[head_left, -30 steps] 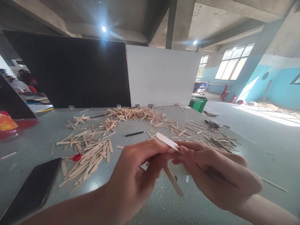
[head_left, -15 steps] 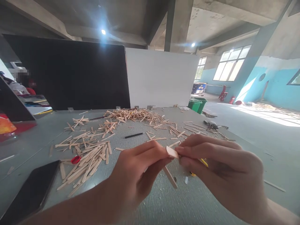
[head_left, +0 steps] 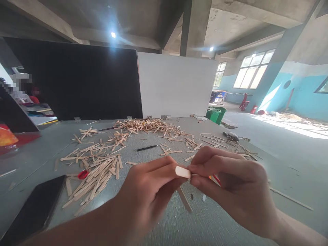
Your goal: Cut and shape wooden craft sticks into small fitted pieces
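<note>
My left hand (head_left: 151, 186) is closed, pinching a wooden craft stick (head_left: 182, 172) whose pale rounded end shows at the fingertips. A second craft stick (head_left: 185, 201) slants down below these fingers; whether this hand holds it too or it lies on the table, I cannot tell. My right hand (head_left: 230, 188) is closed in a pinch against the end of the upper stick, the fingertips of both hands almost touching. A thin wooden edge shows between the right thumb and index finger. Behind the right hand, a red and yellow thing (head_left: 216, 179) is mostly hidden.
Many loose craft sticks (head_left: 99, 177) lie at left, with a larger heap (head_left: 148, 125) at the back. A black pen (head_left: 147, 148), a red ring-like cap (head_left: 83, 174) and a dark phone (head_left: 36, 208) rest on the grey table (head_left: 174, 229). Black and white panels (head_left: 176, 85) stand behind.
My right hand has shifted slightly left and turned, still pinching the stick end. The upper stick has moved a little left and down; more red shows behind the right hand.
</note>
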Action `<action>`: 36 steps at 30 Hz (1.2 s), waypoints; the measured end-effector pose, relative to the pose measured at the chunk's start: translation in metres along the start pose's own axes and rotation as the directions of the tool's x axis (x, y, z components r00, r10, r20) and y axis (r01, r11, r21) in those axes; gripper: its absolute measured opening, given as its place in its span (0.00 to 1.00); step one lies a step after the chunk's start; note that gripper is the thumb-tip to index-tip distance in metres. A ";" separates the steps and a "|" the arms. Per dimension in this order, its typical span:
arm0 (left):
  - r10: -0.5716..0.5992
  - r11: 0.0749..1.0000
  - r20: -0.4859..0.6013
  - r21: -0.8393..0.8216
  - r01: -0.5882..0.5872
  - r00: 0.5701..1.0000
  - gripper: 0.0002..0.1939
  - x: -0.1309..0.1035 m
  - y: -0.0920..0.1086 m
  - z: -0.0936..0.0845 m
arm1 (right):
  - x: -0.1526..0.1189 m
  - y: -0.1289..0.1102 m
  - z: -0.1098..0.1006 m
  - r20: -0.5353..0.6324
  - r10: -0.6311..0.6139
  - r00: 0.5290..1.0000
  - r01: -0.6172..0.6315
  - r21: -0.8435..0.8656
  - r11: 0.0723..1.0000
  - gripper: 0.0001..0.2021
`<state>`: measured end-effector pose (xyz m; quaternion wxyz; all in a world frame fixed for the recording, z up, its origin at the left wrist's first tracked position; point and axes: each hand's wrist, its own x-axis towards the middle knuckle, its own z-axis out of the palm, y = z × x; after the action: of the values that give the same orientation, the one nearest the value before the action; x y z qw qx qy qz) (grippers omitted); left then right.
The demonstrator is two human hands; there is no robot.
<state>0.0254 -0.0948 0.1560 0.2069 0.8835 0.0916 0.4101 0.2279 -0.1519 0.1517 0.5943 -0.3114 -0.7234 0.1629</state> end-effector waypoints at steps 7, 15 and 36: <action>-0.162 0.987 0.049 -0.001 0.163 0.986 0.12 0.006 0.003 -0.003 | -0.001 0.010 0.003 0.014 0.008 1.000 -0.007 -0.039 0.999 0.06; -0.417 0.909 -0.209 -0.109 0.402 0.885 0.24 0.001 -0.010 -0.001 | -0.002 0.016 0.013 -0.289 0.053 0.956 -0.071 -0.053 0.996 0.06; -0.585 0.500 0.261 -0.629 0.594 0.768 0.16 -0.003 0.020 0.018 | -0.014 0.020 0.028 -0.229 0.017 0.973 0.001 0.078 0.997 0.06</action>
<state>0.0364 -0.1186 0.1523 0.6427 0.6611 0.2286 0.3123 0.2078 -0.1422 0.1223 0.6848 -0.3079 -0.6418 0.1562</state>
